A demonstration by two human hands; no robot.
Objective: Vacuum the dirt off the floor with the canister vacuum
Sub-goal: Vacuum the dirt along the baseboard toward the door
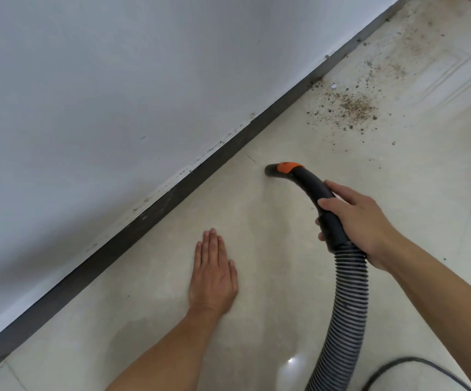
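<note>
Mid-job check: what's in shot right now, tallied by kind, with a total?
Vacuum hose: 1
Hands: 2, left hand flat on the floor, right hand gripping the hose
Cord: 1
Dirt spread: 1, ahead of the nozzle
Total: 5

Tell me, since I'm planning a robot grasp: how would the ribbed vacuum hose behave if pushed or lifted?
The hose is probably floppy: it bends in a loose curve below the handle. Pushed, it would likely buckle rather than slide straight. It seems light, since the right hand alone holds the handle.
</note>
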